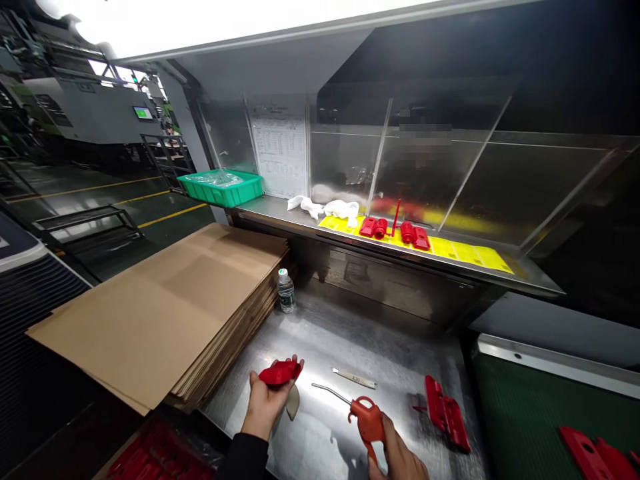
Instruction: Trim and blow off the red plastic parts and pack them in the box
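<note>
My left hand point(266, 404) holds a red plastic part point(280, 373) in its curled fingers, palm up, over the metal table point(320, 340). At the lower middle, my right hand point(400, 453) is wrapped round the handle of an orange air blow gun point(367, 420), whose thin metal nozzle points left toward the red part without touching it. A pale flat tool marked A30 point(354, 379) lies beyond the nozzle. Beside my left hand is a small beige piece point(293, 403). Another red part point(446, 413) rests on the table at the right.
Stacked cardboard sheets point(185, 287) and a water bottle point(286, 292) stand at left. The shelf holds a green tray point(225, 190), white cloths point(341, 209) and red parts point(395, 231) on yellow sheets. A green conveyor point(530, 400) is at right; a box of red parts point(160, 453) is below left.
</note>
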Motion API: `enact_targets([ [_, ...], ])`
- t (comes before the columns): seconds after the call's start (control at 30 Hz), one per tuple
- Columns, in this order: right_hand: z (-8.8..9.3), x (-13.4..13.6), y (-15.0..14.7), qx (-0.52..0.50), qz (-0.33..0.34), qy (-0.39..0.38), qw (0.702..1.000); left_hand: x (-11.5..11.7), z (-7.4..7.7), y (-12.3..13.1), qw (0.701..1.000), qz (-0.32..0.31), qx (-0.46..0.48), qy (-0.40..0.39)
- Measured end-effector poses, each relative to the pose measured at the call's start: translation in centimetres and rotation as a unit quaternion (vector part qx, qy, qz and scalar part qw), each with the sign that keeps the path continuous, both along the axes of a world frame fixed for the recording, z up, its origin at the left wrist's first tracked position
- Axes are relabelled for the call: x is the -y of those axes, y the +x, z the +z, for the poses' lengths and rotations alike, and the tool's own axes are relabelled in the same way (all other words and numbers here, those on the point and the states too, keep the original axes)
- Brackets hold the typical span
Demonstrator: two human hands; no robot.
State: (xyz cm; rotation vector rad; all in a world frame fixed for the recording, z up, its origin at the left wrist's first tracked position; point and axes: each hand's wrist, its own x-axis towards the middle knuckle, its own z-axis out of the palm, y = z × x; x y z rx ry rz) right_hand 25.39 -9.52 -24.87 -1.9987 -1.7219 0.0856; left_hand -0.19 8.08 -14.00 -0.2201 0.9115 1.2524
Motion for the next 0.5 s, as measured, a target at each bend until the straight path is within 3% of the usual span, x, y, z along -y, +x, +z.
enact_targets([
  [0.2, 1.0, -0.7, -0.7, 0.005, -0.027, 0.019, 0.999, 0.2, 0.7, 1.3, 0.998, 0.022, 0.058, -0.026],
  [0.5, 1.3, -1.0, -1.0, 0.022, -0.056, 0.023, 0.998, -0.3, -0.5, 4.0, 0.996, 0.047, 0.026, -0.067],
])
